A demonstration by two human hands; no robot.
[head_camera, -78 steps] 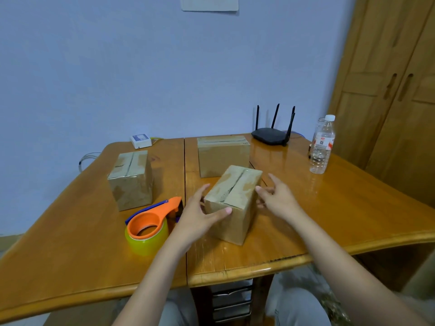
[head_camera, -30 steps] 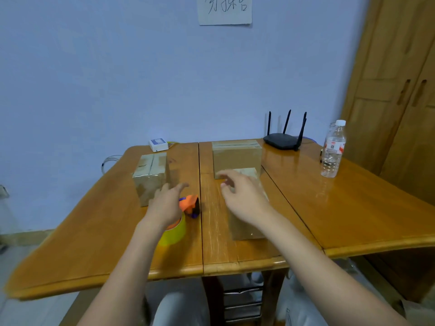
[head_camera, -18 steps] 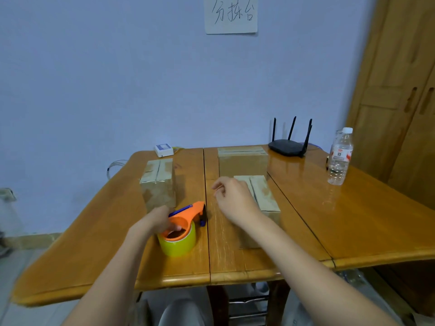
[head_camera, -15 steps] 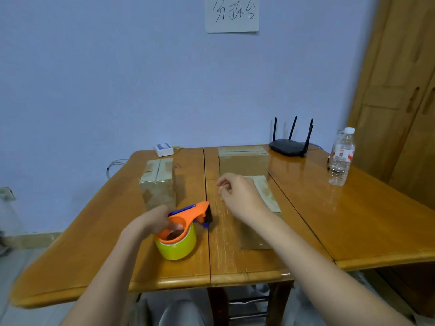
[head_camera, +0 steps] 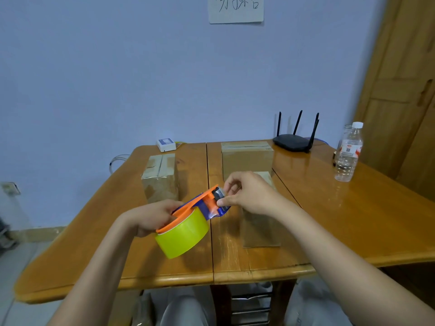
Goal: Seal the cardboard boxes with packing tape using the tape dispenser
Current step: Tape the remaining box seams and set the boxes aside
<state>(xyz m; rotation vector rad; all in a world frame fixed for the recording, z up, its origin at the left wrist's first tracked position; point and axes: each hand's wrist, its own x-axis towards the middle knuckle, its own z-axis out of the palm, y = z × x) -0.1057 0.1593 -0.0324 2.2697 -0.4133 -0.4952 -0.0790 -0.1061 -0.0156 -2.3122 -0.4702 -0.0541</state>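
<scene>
Orange and blue plastic now sits in my grasp: I have lifted the tape dispenser (head_camera: 188, 217) off the tabletop (head_camera: 353, 220), where it lay half a second ago. My left hand (head_camera: 150, 216) curls round its handle, holding the yellow-green tape roll (head_camera: 182, 236) above the near edge. My right hand (head_camera: 249, 192), which moments ago hovered free over the nearest cardboard box (head_camera: 261, 228), has come across and pinches at the cutter end, thumb and forefinger closed on what I judge is the loose tape tail. That suggests the taping of this box is about to begin. It lies just right of the dispenser; two more boxes (head_camera: 161, 177) stand nearer the far edge.
</scene>
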